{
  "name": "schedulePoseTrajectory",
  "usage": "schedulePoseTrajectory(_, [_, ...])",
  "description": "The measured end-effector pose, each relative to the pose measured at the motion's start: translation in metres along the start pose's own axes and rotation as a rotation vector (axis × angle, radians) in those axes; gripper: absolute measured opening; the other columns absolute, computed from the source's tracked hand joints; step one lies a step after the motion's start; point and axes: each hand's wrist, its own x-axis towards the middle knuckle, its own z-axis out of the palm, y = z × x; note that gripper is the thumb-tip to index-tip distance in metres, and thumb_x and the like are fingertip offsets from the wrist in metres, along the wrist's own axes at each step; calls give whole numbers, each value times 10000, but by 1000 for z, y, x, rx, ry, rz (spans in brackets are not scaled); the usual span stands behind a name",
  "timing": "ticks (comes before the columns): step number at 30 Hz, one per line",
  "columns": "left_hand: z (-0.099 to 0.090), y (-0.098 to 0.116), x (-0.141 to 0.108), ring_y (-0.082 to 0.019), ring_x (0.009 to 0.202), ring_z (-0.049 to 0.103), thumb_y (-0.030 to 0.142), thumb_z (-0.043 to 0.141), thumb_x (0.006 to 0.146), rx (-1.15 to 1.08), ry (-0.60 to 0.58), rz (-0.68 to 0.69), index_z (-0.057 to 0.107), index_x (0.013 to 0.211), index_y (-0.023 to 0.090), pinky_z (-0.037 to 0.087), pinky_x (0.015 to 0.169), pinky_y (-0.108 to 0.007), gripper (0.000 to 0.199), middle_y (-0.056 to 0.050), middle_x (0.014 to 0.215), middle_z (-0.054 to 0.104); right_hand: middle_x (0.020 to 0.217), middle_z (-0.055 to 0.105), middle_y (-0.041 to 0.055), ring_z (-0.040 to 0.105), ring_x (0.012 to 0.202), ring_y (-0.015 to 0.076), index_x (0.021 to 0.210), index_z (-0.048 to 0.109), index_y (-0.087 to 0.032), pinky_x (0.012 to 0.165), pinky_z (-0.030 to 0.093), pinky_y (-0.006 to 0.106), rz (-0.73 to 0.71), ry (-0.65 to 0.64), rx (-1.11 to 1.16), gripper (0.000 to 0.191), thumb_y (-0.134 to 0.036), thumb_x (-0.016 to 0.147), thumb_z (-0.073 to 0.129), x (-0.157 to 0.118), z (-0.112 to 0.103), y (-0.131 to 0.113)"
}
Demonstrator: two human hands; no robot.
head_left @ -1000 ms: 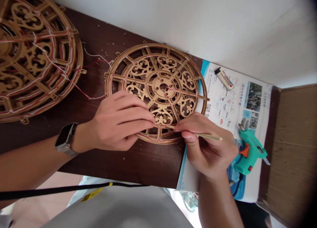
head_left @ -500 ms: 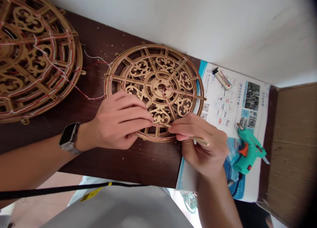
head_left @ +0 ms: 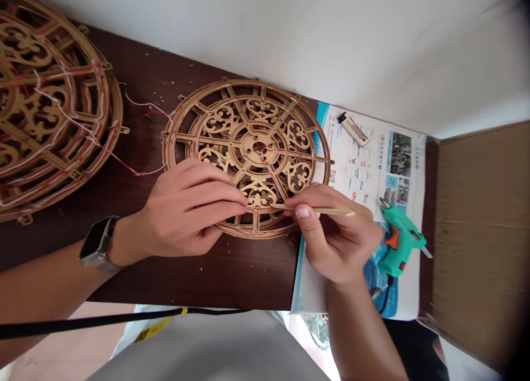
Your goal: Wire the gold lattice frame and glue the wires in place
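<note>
A round gold openwork frame [head_left: 253, 174] lies on the dark table, with thin red and white wire [head_left: 255, 210] running along its rings. My left hand [head_left: 188, 210] rests over the frame's near-left rim, fingers pressed together at the wire, its thumb mostly hidden. In my right hand [head_left: 337, 232] is a thin pale wooden stick [head_left: 329, 210], pinched between thumb and fingers. The stick's tip touches or hovers just above the inner edge of the near ring, a little right of my left fingertips.
Stacked larger gold frames [head_left: 53, 116] with wires stand at left, a wire linking across. Right of the frame, a printed sheet [head_left: 331, 292] carries a lighter [head_left: 354, 130] and a green glue gun [head_left: 401, 237]. Beyond are a cardboard box [head_left: 476, 215] and a white wall [head_left: 290, 33].
The view has shifted slightly. The stick in my right hand has swung flatter, its tip moving up toward the scrollwork, and my right thumb is now visible on it. My left hand stays at the ring.
</note>
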Motion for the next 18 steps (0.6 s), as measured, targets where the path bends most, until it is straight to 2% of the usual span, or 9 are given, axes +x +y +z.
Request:
schedulePoseTrajectory(14, [5, 4, 3, -251, 1028, 764, 4, 764, 836, -16, 37, 5, 763, 1151, 191, 614, 868, -430, 367, -26, 1111, 860, 934, 809, 84, 731, 821, 159, 1060, 789, -165, 738, 607, 337, -49, -20, -39, 185, -33, 967, 698, 4, -2, -2])
schedulePoseTrajectory(18, [6, 5, 4, -251, 1031, 764, -9, 746, 820, -22, 46, 5, 760, 1153, 194, 618, 876, -427, 391, -29, 1113, 857, 934, 810, 87, 735, 831, 165, 1070, 798, -172, 734, 606, 337, -48, 15, -66, 194, -35, 969, 705, 5, -5, -3])
